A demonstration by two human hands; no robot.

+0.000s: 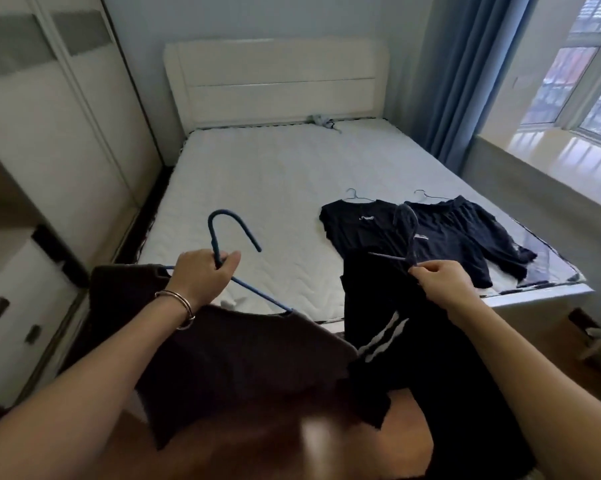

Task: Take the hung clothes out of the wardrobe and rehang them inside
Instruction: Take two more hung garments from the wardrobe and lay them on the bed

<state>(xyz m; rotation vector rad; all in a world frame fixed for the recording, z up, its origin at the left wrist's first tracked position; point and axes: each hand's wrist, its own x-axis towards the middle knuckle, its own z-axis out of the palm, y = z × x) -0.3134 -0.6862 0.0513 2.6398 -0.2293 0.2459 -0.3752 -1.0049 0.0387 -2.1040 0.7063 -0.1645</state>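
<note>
A: What is hard to make out?

B: The dark hanger [410,230] in the right hand [437,275] is smeared by motion, so only its hook and one thin arm show. That hand pinches it at the neck between thumb and curled fingers. A black striped garment [413,358] hangs from it in front of the foot of the bed [257,188], and its lower part is cut off by the bottom edge.

A: And the other side?

B: The left hand [202,275] has its fingers curled round the neck of a blue hanger [212,237], hook upward. One arm of that hanger shows bare. The other arm goes under a dark brown garment [223,358] draped on it, and the garment's lower edge is lost behind a pale blur at the bottom. A bracelet [178,303] sits on that wrist.

A: The wardrobe?

B: The wardrobe [50,116] stands at the left, partly out of frame, and only its pale doors show, not its inside.

A: Counts?

B: Two hands, four hangers, four dark garments. Two garments are held up near the foot of the bed. Two lie flat on the right side of the mattress: a black T-shirt [358,230] and, touching it, another black piece [465,233] I cannot identify. Only the hook of a first wire hanger [352,195] shows above the T-shirt, and a second wire hanger [422,194] pokes out above the other piece. A small crumpled thing [321,121] at the headboard is too small to tell.
</note>
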